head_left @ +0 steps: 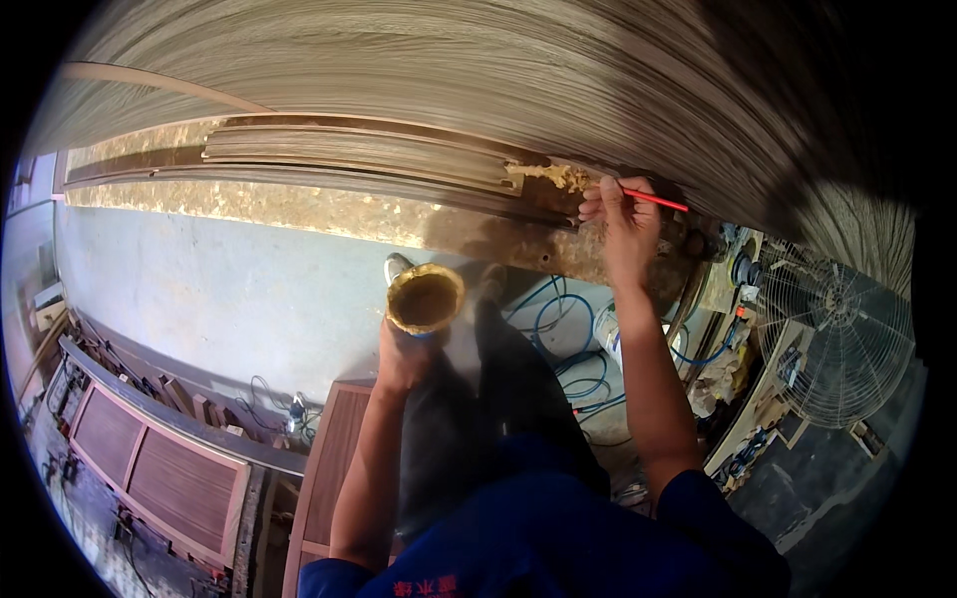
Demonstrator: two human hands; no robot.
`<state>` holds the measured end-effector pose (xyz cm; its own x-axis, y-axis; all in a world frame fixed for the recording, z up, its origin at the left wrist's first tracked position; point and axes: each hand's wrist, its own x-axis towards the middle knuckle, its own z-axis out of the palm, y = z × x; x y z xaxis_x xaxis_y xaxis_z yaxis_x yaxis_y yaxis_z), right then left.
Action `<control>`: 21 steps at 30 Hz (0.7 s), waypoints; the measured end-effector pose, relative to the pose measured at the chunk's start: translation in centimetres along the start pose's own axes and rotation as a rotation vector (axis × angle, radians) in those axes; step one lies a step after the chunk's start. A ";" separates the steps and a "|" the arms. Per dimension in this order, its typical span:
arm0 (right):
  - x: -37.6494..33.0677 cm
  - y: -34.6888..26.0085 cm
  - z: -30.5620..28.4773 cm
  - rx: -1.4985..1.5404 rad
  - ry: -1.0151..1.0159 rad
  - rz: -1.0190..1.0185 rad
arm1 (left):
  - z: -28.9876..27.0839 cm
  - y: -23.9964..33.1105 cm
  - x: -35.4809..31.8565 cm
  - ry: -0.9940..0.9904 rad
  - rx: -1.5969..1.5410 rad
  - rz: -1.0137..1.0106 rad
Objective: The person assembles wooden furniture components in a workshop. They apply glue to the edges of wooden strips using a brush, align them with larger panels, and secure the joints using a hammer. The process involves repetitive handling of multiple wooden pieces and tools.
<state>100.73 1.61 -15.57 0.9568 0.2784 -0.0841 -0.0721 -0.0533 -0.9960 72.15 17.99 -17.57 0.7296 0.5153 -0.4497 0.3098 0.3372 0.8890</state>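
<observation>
While the left hand (404, 359) grips the filler-crusted round cup (425, 297), the right hand (626, 224) pinches a thin red-handled tool (653, 199); it should press filler firmly into the moulded wooden panel's yellow-patched gap (548, 177).

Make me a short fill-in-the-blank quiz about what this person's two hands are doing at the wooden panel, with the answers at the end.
1. The left hand holds a small ____ smeared with yellowish paste.
2. The right hand grips a thin tool with a ____ handle.
3. A patch of yellowish paste sits on the moulded wooden panel, just to the ____ of the right hand.
4. At the right edge stands a round wire-guarded ____.

Missing words: cup; red; left; fan
</observation>
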 end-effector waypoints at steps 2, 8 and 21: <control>-0.4 0.5 -0.2 0.006 0.049 0.029 | 0.1 0.1 0.0 -0.011 0.004 -0.047; -1.6 1.2 0.0 -0.037 -0.010 0.019 | 0.2 0.2 0.0 -0.073 0.097 -0.060; -3.4 1.0 -1.9 -0.108 0.052 -0.011 | 1.3 0.0 0.1 -0.078 0.116 -0.016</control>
<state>97.95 -1.21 -16.27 0.9710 0.2292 -0.0686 -0.0334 -0.1543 -0.9875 73.02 17.01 -17.52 0.7680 0.4459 -0.4598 0.3871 0.2488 0.8878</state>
